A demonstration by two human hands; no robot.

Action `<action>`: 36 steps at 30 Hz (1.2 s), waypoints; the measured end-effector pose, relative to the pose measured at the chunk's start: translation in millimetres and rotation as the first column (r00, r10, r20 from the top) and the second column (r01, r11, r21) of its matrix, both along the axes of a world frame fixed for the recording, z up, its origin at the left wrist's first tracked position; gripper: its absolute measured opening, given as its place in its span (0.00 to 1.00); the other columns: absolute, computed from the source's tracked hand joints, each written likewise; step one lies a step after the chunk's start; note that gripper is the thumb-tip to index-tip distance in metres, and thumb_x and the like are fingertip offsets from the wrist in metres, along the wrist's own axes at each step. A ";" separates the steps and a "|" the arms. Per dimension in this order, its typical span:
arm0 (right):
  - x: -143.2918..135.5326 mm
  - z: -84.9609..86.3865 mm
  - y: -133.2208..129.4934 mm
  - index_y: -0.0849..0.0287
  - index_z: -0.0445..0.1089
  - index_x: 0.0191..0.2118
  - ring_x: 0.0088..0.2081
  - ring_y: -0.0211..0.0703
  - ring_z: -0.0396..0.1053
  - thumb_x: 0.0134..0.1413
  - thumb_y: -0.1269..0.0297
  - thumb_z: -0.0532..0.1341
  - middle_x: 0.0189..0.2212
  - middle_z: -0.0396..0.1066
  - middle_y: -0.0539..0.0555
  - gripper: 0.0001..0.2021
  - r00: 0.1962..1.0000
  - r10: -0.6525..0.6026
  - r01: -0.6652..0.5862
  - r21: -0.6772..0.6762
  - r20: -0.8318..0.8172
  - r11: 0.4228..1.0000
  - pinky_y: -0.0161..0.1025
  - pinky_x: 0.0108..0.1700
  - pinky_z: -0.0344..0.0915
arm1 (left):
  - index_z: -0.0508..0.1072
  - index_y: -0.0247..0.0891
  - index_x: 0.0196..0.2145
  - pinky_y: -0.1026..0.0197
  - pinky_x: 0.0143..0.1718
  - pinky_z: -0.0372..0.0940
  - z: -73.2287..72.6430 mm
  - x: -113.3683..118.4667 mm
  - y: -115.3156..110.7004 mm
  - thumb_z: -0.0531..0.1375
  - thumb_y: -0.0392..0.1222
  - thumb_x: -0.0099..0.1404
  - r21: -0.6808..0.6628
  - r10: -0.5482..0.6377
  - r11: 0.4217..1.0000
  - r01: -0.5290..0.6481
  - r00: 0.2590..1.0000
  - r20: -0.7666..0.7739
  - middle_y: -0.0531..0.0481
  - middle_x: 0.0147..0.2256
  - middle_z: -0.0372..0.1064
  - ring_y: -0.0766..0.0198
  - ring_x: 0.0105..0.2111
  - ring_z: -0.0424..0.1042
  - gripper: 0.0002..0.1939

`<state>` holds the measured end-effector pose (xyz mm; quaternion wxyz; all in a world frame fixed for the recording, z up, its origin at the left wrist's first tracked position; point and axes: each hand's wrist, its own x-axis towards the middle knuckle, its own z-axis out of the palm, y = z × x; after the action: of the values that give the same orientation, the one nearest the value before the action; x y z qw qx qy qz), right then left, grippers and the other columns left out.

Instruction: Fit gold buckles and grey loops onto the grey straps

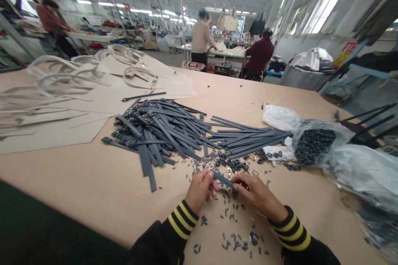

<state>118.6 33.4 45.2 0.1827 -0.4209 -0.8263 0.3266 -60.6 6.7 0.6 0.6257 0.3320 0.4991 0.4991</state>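
Note:
A short dark grey strap is stretched between my two hands, low over the table. My left hand pinches its left end between thumb and fingers. At the strap's other end, my right hand is closed around it, and its fingers partly hide that end. Just beyond my hands lie dark loops and gold-coloured buckles, mixed with many small dark pieces. A large heap of grey straps with buckles on them lies to the left. Plain grey straps lie in a bundle to the right.
Pale bag panels with handles cover the table's left far side. A plastic bag of dark loops and other clear bags stand at right. Small dark scraps lie in front of me. Several people work at tables farther off.

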 end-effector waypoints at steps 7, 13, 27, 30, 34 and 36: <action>-0.8 -12.9 -2.0 0.58 0.67 0.37 0.30 0.39 0.64 0.50 0.67 0.55 0.29 0.68 0.50 0.08 0.995 -0.042 0.034 -0.083 -0.089 0.996 0.33 0.31 0.60 | 0.59 0.35 0.23 0.74 0.10 0.52 1.4 2.5 1.4 0.54 0.51 0.55 -0.043 0.026 0.999 -0.026 1.000 -0.015 0.55 0.16 0.65 0.74 0.11 0.60 0.15; -11.2 -13.3 -9.2 0.58 0.65 0.37 0.31 0.40 0.64 0.49 0.68 0.57 0.29 0.67 0.50 0.07 0.995 -0.076 0.074 -0.033 -0.061 0.997 0.36 0.35 0.59 | 0.60 0.35 0.22 0.73 0.10 0.55 4.8 3.7 -0.8 0.54 0.52 0.55 -0.055 -0.024 0.998 0.021 0.998 -0.053 0.55 0.16 0.64 0.74 0.11 0.60 0.16; -15.1 -32.5 -14.5 0.58 0.62 0.38 0.36 0.43 0.64 0.49 0.74 0.53 0.33 0.65 0.54 0.09 0.995 -0.094 0.096 0.200 -0.024 0.975 0.38 0.37 0.61 | 0.62 0.33 0.23 0.74 0.08 0.52 8.7 12.1 -4.0 0.50 0.53 0.57 -0.095 -0.071 0.994 0.058 0.989 -0.133 0.54 0.13 0.63 0.74 0.09 0.59 0.18; -14.5 -30.0 -14.9 0.58 0.64 0.33 0.32 0.41 0.64 0.54 0.72 0.49 0.29 0.65 0.53 0.07 0.998 -0.069 0.065 0.218 0.011 0.974 0.36 0.34 0.61 | 0.61 0.33 0.24 0.73 0.09 0.54 7.8 12.8 -3.4 0.49 0.53 0.58 -0.085 -0.055 0.996 0.042 0.986 -0.158 0.55 0.14 0.63 0.74 0.10 0.60 0.18; -9.5 -22.1 -14.4 0.58 0.63 0.28 0.25 0.36 0.64 0.58 0.68 0.46 0.22 0.65 0.49 0.11 0.997 0.001 0.001 0.030 -0.079 1.000 0.33 0.31 0.59 | 0.59 0.35 0.26 0.74 0.10 0.54 5.1 13.2 -2.6 0.51 0.52 0.58 -0.001 0.001 1.000 -0.001 0.981 -0.192 0.56 0.19 0.64 0.74 0.12 0.61 0.15; -6.9 -19.2 -13.6 0.59 0.62 0.28 0.21 0.34 0.62 0.59 0.68 0.45 0.20 0.64 0.47 0.13 0.989 0.018 -0.034 -0.113 -0.146 0.993 0.31 0.28 0.59 | 0.58 0.35 0.26 0.74 0.09 0.53 3.0 12.7 -2.5 0.52 0.51 0.58 0.010 -0.015 1.000 0.017 0.980 -0.198 0.56 0.19 0.64 0.75 0.12 0.60 0.14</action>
<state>111.7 19.8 26.0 0.2133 -0.3951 -0.7960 0.4059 -47.9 4.2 3.6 0.5751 0.3875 0.5532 0.4616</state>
